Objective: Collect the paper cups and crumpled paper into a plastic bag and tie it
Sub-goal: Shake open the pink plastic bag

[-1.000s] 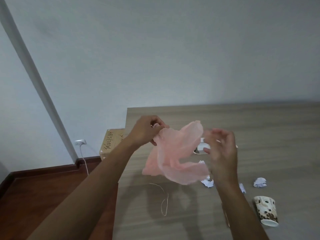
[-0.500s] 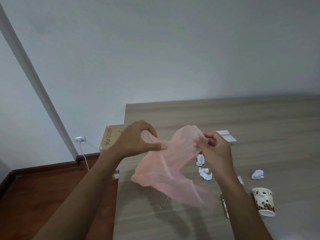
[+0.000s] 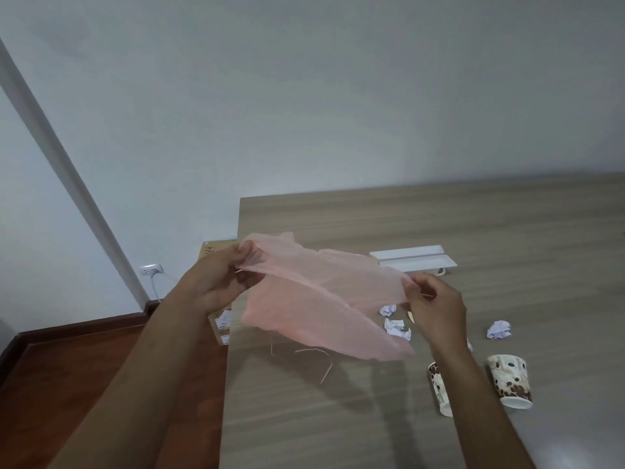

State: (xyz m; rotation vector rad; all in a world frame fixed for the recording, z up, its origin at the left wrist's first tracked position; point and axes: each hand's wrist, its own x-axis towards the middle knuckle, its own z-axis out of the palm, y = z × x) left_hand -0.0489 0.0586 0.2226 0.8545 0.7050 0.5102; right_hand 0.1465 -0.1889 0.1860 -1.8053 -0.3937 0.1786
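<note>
A thin pink plastic bag [image 3: 321,299] is stretched in the air above the wooden table [image 3: 338,418]. My left hand [image 3: 216,282] pinches its left edge and my right hand [image 3: 436,309] pinches its right edge. On the table under and right of the bag lie three crumpled white paper balls [image 3: 395,328], [image 3: 387,309], [image 3: 499,330]. Two brown-patterned paper cups lie near my right forearm: one [image 3: 510,380] to its right, one [image 3: 439,389] partly hidden behind it.
A thin string [image 3: 318,358] lies on the table below the bag. Two long white boxes [image 3: 412,257] sit further back. A cardboard box [image 3: 223,326] stands on the red-brown floor beside the table's left edge, near a wall socket [image 3: 150,269].
My hands have moved apart and pulled the bag out wide and flatter. The right hand, open a second ago, now pinches the bag's edge.
</note>
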